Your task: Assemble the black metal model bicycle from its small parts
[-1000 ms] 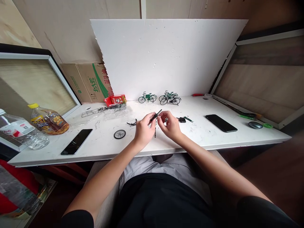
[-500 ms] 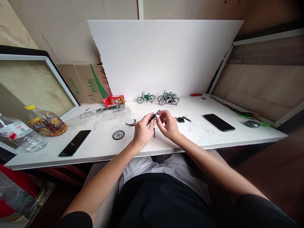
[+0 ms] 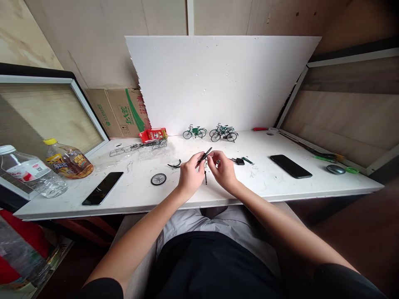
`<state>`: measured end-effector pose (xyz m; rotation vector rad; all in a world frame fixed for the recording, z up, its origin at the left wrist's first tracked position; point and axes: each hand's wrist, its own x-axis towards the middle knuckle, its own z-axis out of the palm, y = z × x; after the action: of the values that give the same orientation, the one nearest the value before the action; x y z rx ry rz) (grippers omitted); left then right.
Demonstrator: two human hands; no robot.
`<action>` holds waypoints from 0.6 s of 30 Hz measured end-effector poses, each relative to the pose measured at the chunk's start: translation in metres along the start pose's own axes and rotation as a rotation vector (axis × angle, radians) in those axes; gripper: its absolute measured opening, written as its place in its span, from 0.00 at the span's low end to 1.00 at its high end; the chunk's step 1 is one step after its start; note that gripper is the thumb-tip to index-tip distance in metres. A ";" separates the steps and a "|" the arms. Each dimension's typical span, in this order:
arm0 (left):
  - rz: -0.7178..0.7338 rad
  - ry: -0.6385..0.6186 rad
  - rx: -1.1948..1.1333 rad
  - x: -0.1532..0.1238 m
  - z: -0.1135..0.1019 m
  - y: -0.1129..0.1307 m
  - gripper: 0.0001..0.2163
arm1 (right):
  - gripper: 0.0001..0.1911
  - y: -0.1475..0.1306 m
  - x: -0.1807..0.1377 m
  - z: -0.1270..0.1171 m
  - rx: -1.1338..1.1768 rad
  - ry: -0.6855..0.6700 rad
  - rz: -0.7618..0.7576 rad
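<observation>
As left hand [image 3: 190, 176] pinches rod [image 3: 206, 153], right [image 3: 223, 171] alongside

Left hand [image 3: 190, 175] pinches part [image 3: 204, 156] (frame?); right hand [image 3: 223, 170] likewise

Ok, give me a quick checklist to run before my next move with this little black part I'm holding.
1. Pinch of the left hand on the black part: ok.
2. Grip of the right hand at the same part, too small to see: cannot tell.
3. Loose wheel lying flat, left of the hands: ok.
4. The phone on the right, apart from the hands: ok.
5. The model bicycles upright at the back: ok.
</observation>
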<state>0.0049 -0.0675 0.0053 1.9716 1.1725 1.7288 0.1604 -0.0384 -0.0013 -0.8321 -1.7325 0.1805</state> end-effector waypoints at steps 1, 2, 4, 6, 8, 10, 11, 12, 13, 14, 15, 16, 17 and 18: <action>0.005 0.004 0.008 0.000 0.000 -0.001 0.14 | 0.11 -0.003 -0.001 0.002 0.059 -0.001 0.056; 0.013 0.009 0.021 0.000 0.000 -0.001 0.15 | 0.13 -0.005 -0.001 0.003 0.117 -0.001 0.109; 0.036 0.021 0.061 0.000 -0.001 -0.003 0.15 | 0.17 -0.010 -0.001 0.007 0.228 -0.003 0.204; 0.067 0.028 0.117 -0.001 -0.002 -0.004 0.16 | 0.20 -0.013 0.000 0.009 0.340 -0.020 0.288; 0.098 0.036 0.172 -0.001 -0.003 -0.005 0.16 | 0.23 -0.015 0.001 0.010 0.461 -0.050 0.366; 0.125 0.043 0.211 -0.001 -0.004 -0.006 0.17 | 0.25 -0.018 0.003 0.010 0.579 -0.090 0.445; 0.136 0.044 0.225 -0.001 -0.004 -0.007 0.17 | 0.25 -0.019 0.004 0.010 0.629 -0.112 0.486; 0.146 0.044 0.235 0.000 -0.004 -0.007 0.18 | 0.26 -0.020 0.005 0.009 0.669 -0.130 0.525; 0.157 0.044 0.243 0.000 -0.004 -0.008 0.18 | 0.26 -0.021 0.005 0.009 0.696 -0.142 0.555; 0.167 0.046 0.246 0.000 -0.004 -0.008 0.17 | 0.26 -0.022 0.006 0.008 0.705 -0.144 0.569; 0.173 0.051 0.243 0.001 -0.004 -0.008 0.17 | 0.26 -0.023 0.006 0.006 0.697 -0.135 0.565; 0.174 0.055 0.233 0.002 -0.004 -0.008 0.17 | 0.26 -0.023 0.007 0.005 0.670 -0.117 0.542; 0.168 0.059 0.218 0.002 -0.004 -0.008 0.16 | 0.25 -0.022 0.007 0.003 0.630 -0.097 0.504; 0.155 0.061 0.201 0.003 -0.004 -0.007 0.16 | 0.24 -0.022 0.008 0.002 0.580 -0.079 0.456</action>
<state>-0.0019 -0.0622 0.0033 2.1931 1.2898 1.8210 0.1486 -0.0493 0.0153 -0.7706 -1.4197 0.9823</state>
